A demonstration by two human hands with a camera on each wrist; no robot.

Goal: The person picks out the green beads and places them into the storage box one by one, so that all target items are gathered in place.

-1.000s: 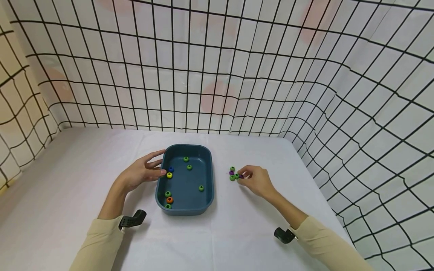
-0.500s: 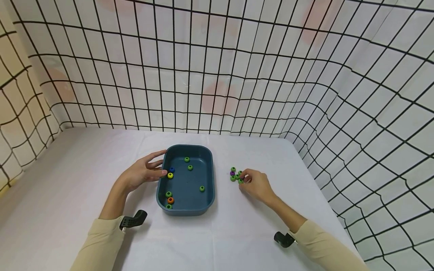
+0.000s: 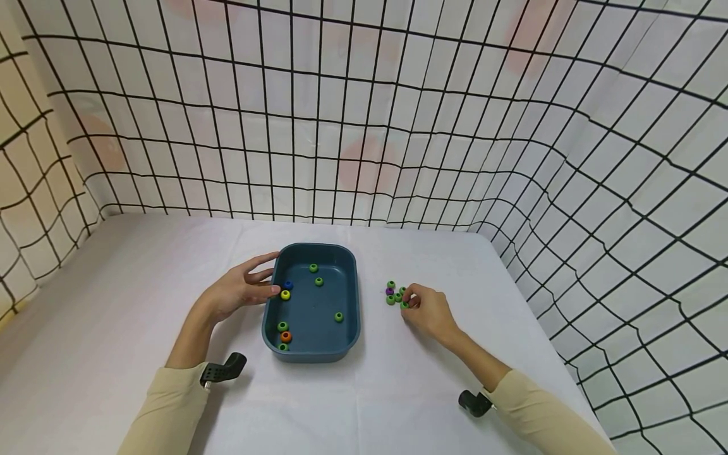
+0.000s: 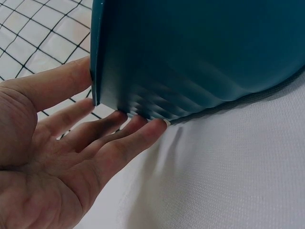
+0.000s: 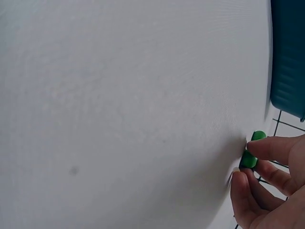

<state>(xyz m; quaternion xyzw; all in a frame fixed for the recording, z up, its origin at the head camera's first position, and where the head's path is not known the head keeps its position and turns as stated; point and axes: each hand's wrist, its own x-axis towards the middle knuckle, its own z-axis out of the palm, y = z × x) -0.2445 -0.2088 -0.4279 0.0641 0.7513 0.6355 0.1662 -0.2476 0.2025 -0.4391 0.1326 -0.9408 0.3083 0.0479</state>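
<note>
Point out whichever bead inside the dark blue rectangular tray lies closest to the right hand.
The round green bead toward the near right corner of the tray: it lies alone, farther right than all the rest inside.

A purpose-made recording booth, by the look of it — white cloth covers the table (image 3: pixel 398 392) beneath the fingers (image 3: pixel 264 291), and white walls (image 3: pixel 304 142) lined with a black grid (image 3: pixel 293 154) rise beyond them and along both sides. Faint reddish patches (image 3: pixel 365 165) mark the wall ahead of the fingers; the side wall left of them is tinted yellowish. Small black cameras (image 3: pixel 225 369) ride at both cuffs, behind the fingers — what building surrounds it cannot be told.
</note>
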